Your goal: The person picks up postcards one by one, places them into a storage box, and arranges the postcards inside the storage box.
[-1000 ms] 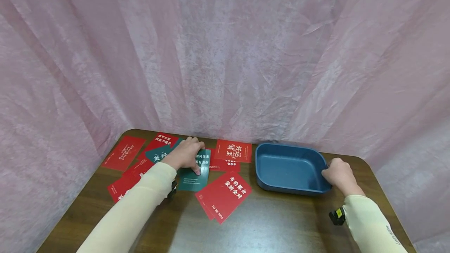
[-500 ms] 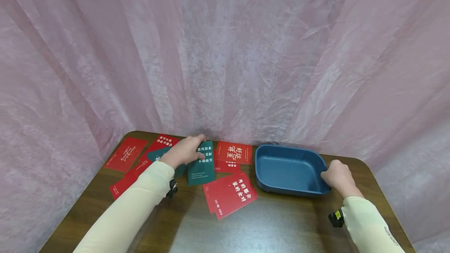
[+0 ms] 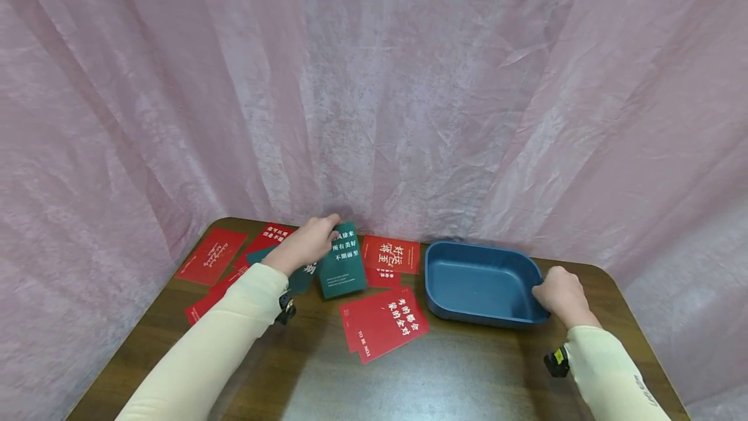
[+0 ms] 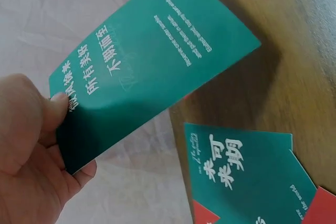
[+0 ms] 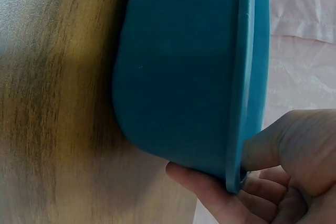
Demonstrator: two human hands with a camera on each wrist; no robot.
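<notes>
Pinched at one end between the thumb and fingers of my left hand (image 3: 310, 242) is a green card (image 4: 142, 66) with white lettering. In the left wrist view it is raised and tilted above the table. A second green card (image 4: 236, 174) lies below it, partly over red cards. My right hand (image 3: 565, 294) grips the right rim of a blue plastic basin (image 3: 485, 281), thumb inside and fingers outside, as the right wrist view shows. Nothing lies inside the basin. My left sleeve hides part of the cards on the left.
Two overlapping red cards (image 3: 382, 323) lie mid-table, with an orange-red card (image 3: 390, 253) behind them over another red one. Another red card (image 3: 211, 256) sits at the far left. A pink curtain (image 3: 374, 96) hangs behind the brown wooden table (image 3: 444, 375).
The green card has come up off the table in my left hand, shifting slightly right and back. The mid-table red cards slid slightly right. My right hand stays on the basin's rim.
</notes>
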